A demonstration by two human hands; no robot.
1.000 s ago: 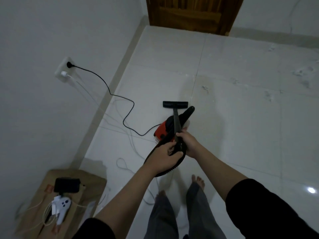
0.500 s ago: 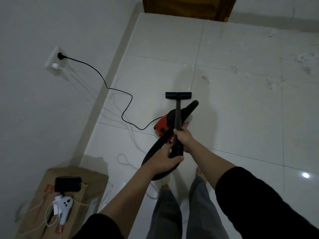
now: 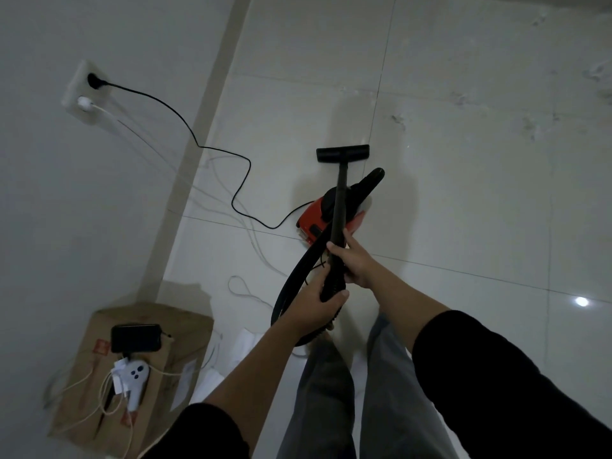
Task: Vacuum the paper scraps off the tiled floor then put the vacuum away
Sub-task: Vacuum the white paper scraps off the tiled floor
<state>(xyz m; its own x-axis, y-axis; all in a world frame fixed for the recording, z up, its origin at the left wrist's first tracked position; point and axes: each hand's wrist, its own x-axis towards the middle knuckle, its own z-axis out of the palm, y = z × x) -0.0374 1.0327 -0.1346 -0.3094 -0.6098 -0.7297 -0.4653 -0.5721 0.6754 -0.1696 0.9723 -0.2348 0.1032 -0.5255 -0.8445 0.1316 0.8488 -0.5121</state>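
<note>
Both grips were closed on the vacuum's wand [image 3: 339, 207]: our left hand [image 3: 314, 304] curled round the ribbed cuff at its near end, where the black hose [image 3: 299, 271] joins, and our right hand [image 3: 356, 263] wrapped the rigid tube just ahead of it, the two nearly touching. We judged that a sound hold, since the tube looked stiff and light enough to steer from its upper end, while the hose was soft and looped back past the left grip, likely to drag or kink if pulled hard. Out beyond the right grip, the floor nozzle [image 3: 342, 154] sat flat on the tiled floor [image 3: 463, 226], and the red canister [image 3: 318, 218] lay beneath the wand, between the nozzle and our hands; we reckoned it the heavy part, better lifted by its body than towed by the hose. Its black power cord [image 3: 231, 193] ran off to the left of the grips to the wall socket [image 3: 87, 87], a snag risk. Pale paper scraps [image 3: 530, 127] lay scattered well ahead and to the right of the grips, not yet reached. Near our left elbow stood a cardboard box [image 3: 139, 369] carrying a phone [image 3: 136, 337] and chargers.
</note>
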